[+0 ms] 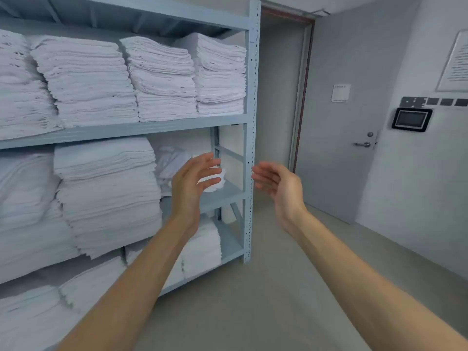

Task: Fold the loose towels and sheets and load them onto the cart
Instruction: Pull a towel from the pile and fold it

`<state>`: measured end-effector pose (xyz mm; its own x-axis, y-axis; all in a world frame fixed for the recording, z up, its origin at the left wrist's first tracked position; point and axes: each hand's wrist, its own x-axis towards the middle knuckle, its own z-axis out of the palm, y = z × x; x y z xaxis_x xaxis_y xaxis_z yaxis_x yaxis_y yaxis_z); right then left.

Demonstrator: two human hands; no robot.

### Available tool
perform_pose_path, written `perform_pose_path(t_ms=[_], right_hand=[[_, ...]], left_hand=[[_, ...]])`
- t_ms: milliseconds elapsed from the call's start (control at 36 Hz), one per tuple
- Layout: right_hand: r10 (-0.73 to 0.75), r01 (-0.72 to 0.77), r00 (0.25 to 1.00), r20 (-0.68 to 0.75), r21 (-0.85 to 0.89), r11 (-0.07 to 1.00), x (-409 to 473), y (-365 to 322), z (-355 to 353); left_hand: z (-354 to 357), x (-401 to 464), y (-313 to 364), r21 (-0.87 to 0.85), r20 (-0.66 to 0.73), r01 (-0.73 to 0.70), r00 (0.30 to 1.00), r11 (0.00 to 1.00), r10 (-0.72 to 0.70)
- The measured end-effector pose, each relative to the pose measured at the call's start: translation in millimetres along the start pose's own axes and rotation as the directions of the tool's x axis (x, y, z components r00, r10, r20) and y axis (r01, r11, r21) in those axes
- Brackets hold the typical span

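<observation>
I can read no text anywhere here. The small white notice on the grey door carries lines too blurred to make out, and the framed sheet on the wall to my right shows only faint, unreadable rows of print.

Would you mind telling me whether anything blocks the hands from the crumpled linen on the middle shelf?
Nothing visible does. The left hand is raised right in front of the loose linen, the right hand just past the rack's corner post. No cart is in view.
</observation>
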<state>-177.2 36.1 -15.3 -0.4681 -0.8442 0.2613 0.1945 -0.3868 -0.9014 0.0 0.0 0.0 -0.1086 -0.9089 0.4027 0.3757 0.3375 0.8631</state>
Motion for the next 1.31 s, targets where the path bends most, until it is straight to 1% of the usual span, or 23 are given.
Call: perform_pose_path(t_ms=[111,167,306,444,583,722,833,917,1028,1167,1306], right_hand=[[0.026,-0.025,0.999,-0.037,0.016,1.000,8.8,8.4,-16.1],[0.039,-0.039,0.998,-0.040,-0.007,0.999,15.0,16.5,-21.7],[0.078,-0.079,0.997,-0.018,-0.032,0.996,35.5,35.7,-23.9],[0.145,-0.145,0.989,0.014,-0.001,0.989,60.9,65.7,-9.8],[0.190,-0.188,0.980,0.055,-0.048,0.981,97.2,105.7,9.7],[0.274,-0.269,0.961,0.022,-0.130,0.954,149.9,152.3,26.4],[0.315,-0.310,0.949,0.001,-0.181,0.933,214.9,177.7,41.6],[0.308,-0.296,0.951,0.018,-0.221,0.929,261.1,192.1,53.4],[0.247,-0.224,0.967,0.056,-0.267,0.937,312.1,209.0,64.6],[0.220,-0.196,0.974,0.051,-0.293,0.936,362.5,229.4,66.9],[0.198,-0.183,0.980,0.021,-0.293,0.938,410.5,257.1,58.8]], left_hand=[[9.1,4.5,-16.8,-0.022,-0.002,0.040,0.999,0.999,-0.040],[10.2,7.6,-27.3,-0.008,0.004,0.056,0.998,0.998,-0.056],[-1.0,22.9,-48.6,0.009,0.030,0.080,0.996,0.997,-0.080],[-18.7,47.8,-71.1,0.078,0.058,0.089,0.994,0.993,-0.093],[-38.1,89.9,-103.4,0.087,0.039,0.096,0.994,0.992,-0.099],[-53.7,145.9,-145.9,0.075,0.014,0.133,0.991,0.988,-0.134],[-68.7,200.9,-173.6,0.066,-0.012,0.164,0.986,0.984,-0.164],[-84.4,241.2,-190.6,0.064,-0.039,0.189,0.982,0.980,-0.186],[-104.0,289.6,-217.5,0.063,-0.061,0.224,0.974,0.973,-0.220],[-113.1,331.8,-259.5,0.082,-0.092,0.298,0.952,0.951,-0.291],[-111.6,376.1,-299.6,0.087,-0.159,0.362,0.925,0.928,-0.345]])
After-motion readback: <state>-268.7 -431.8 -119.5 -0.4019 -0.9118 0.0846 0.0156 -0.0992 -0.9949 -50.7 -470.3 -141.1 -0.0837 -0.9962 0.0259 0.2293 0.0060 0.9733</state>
